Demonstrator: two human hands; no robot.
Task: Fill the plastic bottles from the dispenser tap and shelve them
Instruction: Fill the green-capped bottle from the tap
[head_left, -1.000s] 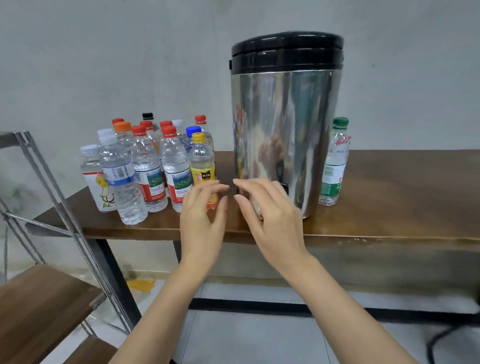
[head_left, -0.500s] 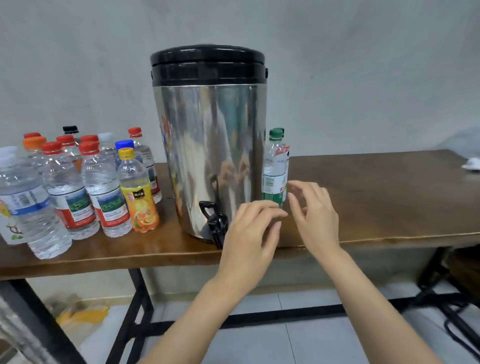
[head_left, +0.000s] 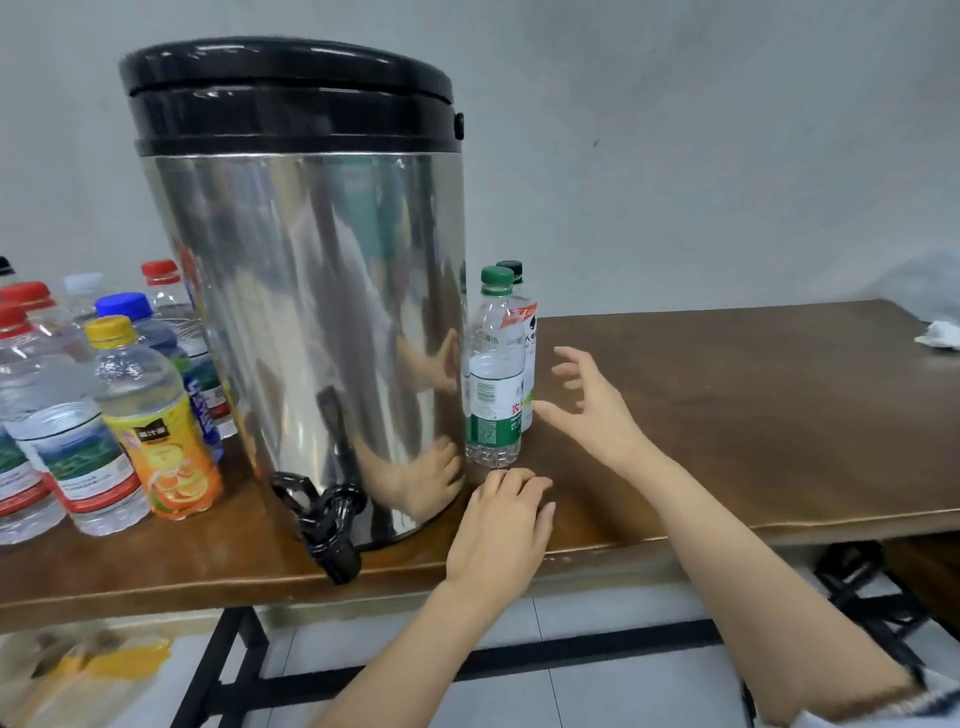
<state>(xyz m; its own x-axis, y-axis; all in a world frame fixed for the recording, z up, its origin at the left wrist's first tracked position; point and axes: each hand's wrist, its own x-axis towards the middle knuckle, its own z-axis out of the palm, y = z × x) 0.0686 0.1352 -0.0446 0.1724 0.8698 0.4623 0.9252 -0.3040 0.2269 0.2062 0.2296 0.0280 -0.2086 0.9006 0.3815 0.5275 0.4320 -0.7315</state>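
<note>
A tall steel dispenser (head_left: 311, 322) with a black lid stands on the brown table (head_left: 727, 415); its black tap (head_left: 330, 525) juts over the front edge. Two green-capped bottles stand right of it: a clear one (head_left: 493, 374) in front and a white-labelled one (head_left: 525, 332) behind. My right hand (head_left: 592, 405) hovers just right of the clear bottle, fingers spread, holding nothing. My left hand (head_left: 501, 525) rests on the table in front of that bottle, fingers loosely bent, empty.
Several capped bottles (head_left: 98, 415) crowd the table left of the dispenser, among them a yellow-capped juice bottle (head_left: 156, 431). A crumpled white tissue (head_left: 937, 335) lies at the far right. Black table legs (head_left: 218, 670) and tiled floor show below.
The view has moved closer and to the right. Both hands have moved right of the tap toward the green-capped bottles; the left one has dropped onto the table.
</note>
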